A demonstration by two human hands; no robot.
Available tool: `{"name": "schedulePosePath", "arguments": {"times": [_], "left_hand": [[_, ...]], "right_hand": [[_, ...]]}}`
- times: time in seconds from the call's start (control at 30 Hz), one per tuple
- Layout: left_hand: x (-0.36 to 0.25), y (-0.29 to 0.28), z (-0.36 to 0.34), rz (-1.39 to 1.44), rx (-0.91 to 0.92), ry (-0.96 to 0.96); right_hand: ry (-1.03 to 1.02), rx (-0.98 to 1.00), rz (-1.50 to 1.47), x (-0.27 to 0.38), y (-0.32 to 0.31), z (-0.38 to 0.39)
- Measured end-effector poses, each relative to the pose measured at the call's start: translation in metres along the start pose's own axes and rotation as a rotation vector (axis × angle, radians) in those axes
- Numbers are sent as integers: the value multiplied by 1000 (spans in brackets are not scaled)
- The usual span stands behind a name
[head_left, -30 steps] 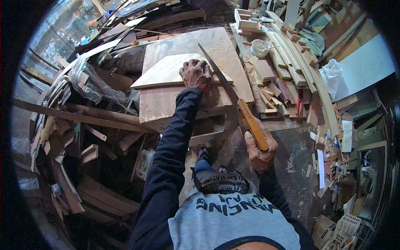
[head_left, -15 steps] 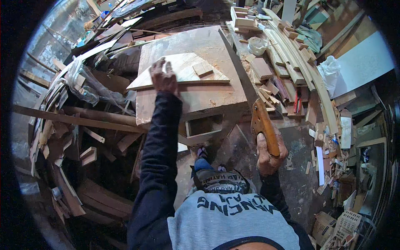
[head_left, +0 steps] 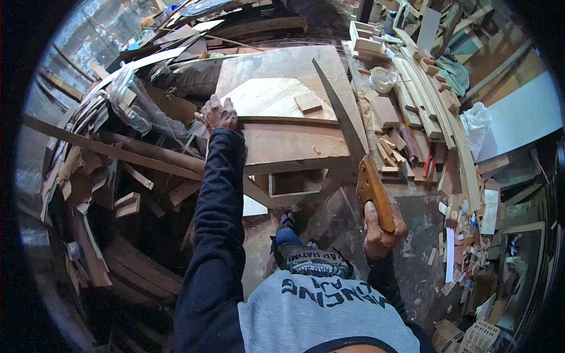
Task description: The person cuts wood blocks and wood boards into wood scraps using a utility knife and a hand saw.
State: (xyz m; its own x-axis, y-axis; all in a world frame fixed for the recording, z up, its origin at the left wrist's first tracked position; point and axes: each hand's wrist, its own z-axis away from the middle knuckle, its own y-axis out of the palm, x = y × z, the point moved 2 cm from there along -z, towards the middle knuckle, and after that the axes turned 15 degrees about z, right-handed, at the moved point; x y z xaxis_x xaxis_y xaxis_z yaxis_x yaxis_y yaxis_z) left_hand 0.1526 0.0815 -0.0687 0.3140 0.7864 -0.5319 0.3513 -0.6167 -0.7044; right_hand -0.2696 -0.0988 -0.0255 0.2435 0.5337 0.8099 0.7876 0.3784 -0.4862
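In my right hand (head_left: 384,230) is a handsaw (head_left: 370,187), its wooden handle gripped in closed fingers with the thumb along its side. The saw's long dark blade (head_left: 340,109) points away from me and passes over the right side of the workbench top (head_left: 282,147). A pale, angular wooden board (head_left: 262,99) lies flat on that top, and a small rectangular wood block (head_left: 308,102) rests on it near the right end. My left hand (head_left: 218,113) is bent over the board's left corner and hides that corner.
Long wood strips (head_left: 421,88), offcuts and a red-handled tool (head_left: 429,162) lie right of the bench. Wood scraps crowd the floor at right (head_left: 465,235). A long beam (head_left: 112,147) and a clear plastic bag (head_left: 132,109) are at left.
My left hand has moved from the board's upper face to its left corner. The scene has shifted slightly right and down in view. My right hand still grips the handsaw.
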Motion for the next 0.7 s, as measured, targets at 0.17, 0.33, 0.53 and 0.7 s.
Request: {"name": "schedulePosePath", "arguments": {"times": [0.17, 0.33, 0.53, 0.7], "left_hand": [[-13, 3, 8, 5, -55, 45], [-90, 21, 30, 253, -20, 387], [-134, 25, 58, 477, 299, 521], [-134, 37, 67, 364, 342, 597]], "right_hand": [[-20, -46, 55, -3, 1, 3], [143, 25, -46, 4, -3, 5], [-3, -1, 103, 15, -10, 0], [121, 120, 63, 18, -16, 3]]}}
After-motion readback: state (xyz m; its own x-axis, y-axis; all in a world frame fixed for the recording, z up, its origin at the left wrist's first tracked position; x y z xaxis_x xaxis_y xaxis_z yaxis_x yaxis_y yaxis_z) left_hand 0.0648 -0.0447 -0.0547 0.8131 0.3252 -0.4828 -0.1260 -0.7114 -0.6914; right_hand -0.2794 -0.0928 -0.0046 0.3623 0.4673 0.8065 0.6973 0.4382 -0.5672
